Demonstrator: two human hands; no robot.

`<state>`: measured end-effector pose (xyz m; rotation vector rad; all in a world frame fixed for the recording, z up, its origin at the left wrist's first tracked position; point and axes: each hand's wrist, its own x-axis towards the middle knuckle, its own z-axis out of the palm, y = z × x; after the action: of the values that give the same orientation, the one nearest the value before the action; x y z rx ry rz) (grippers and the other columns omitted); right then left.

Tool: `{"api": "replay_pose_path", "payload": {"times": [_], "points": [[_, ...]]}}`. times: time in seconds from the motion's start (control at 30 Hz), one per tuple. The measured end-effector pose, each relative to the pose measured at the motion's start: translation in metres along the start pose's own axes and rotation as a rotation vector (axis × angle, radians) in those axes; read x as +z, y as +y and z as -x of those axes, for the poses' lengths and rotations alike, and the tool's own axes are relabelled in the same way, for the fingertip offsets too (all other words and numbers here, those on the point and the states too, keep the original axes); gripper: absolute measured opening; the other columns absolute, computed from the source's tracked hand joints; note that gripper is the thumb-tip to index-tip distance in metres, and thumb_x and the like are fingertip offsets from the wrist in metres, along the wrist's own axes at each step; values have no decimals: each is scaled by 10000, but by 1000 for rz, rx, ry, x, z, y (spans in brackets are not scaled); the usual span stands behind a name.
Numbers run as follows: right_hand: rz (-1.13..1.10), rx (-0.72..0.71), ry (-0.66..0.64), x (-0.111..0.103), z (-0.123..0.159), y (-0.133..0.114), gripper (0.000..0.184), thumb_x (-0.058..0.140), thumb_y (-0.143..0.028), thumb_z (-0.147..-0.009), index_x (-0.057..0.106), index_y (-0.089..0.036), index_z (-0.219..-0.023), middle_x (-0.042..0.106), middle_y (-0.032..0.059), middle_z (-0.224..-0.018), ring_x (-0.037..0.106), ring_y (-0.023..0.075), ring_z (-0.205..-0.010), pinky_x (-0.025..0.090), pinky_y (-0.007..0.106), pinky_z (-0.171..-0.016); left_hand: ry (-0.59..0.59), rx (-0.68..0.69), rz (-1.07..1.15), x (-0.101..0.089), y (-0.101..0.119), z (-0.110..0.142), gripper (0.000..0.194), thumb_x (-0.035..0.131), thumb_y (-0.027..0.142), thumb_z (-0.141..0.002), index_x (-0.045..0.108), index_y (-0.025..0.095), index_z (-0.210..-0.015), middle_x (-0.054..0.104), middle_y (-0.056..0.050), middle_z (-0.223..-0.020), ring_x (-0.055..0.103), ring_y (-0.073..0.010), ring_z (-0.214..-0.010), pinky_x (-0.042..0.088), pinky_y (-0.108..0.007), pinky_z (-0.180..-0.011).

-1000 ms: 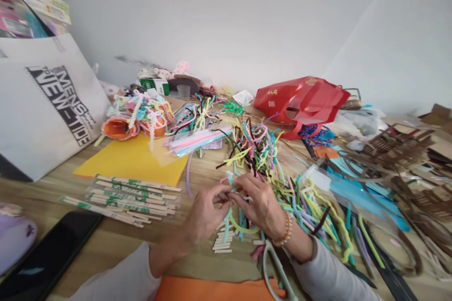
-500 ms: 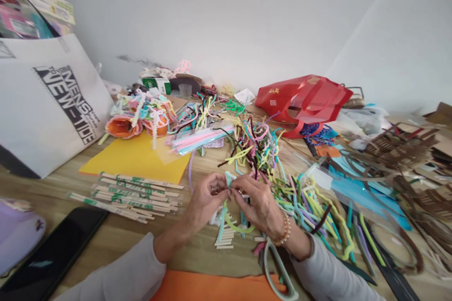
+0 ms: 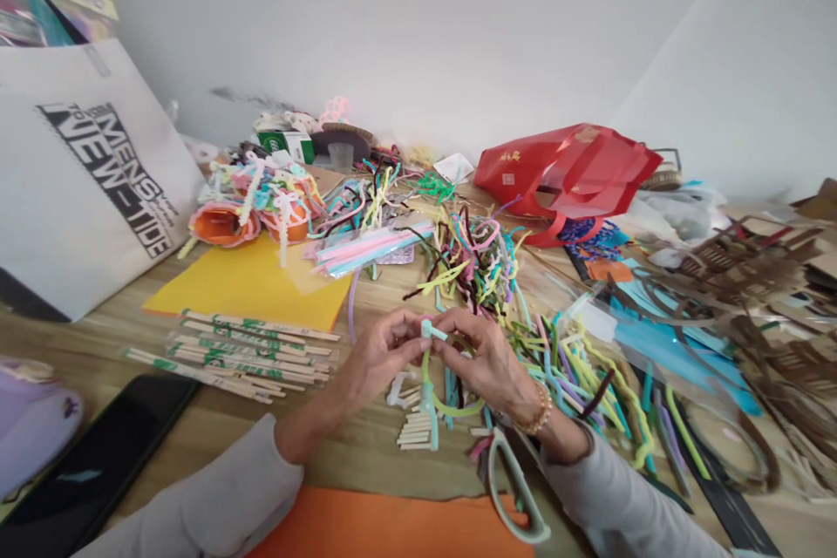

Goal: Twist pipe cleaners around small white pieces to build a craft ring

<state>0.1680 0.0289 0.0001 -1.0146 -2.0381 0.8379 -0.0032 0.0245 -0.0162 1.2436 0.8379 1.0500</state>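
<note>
Above the middle of the table, my left hand pinches a pale mint pipe cleaner between thumb and fingers. My right hand is closed at the other side of it, its fingertips at the pipe cleaner's short free end. A yellow-green pipe cleaner hangs below in a loop, with a mint length beside it. Beneath them lie short cut wooden sticks. Grey-green scissor handles rest near my right wrist.
Wrapped chopsticks and a black phone lie at left, below yellow sheets. Heaped pipe cleaners spread behind and right of my hands. A white bag and a red bag stand at the back; an orange sheet is in front.
My hands have drawn slightly apart, and the mint pipe cleaner's short end now points out toward the right. The hanging yellow-green loop has swung a little to the right.
</note>
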Motion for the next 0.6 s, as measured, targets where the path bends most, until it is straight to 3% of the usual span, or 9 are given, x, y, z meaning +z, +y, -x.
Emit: {"api": "replay_pose_path", "payload": {"times": [0.3,0.6], "points": [[-88,180,14,2,-1,2,141,569,-263,-822,612,-155,-903,629,12,-797,548,127,-691,411,222,-598,147,60,-120,4,-4,3,115,644,187,-747,554,165,-815,619,20,-716,570,-115,-671,439,-201,-629],[-188,199,-42,5,-1,7,101,561,-239,-813,603,-148,-797,591,6,-779,520,121,-696,389,206,-591,95,23,-117,6,-10,5,149,611,186,-770,587,154,-913,655,-23,-809,599,-140,-749,456,-217,-668]]}}
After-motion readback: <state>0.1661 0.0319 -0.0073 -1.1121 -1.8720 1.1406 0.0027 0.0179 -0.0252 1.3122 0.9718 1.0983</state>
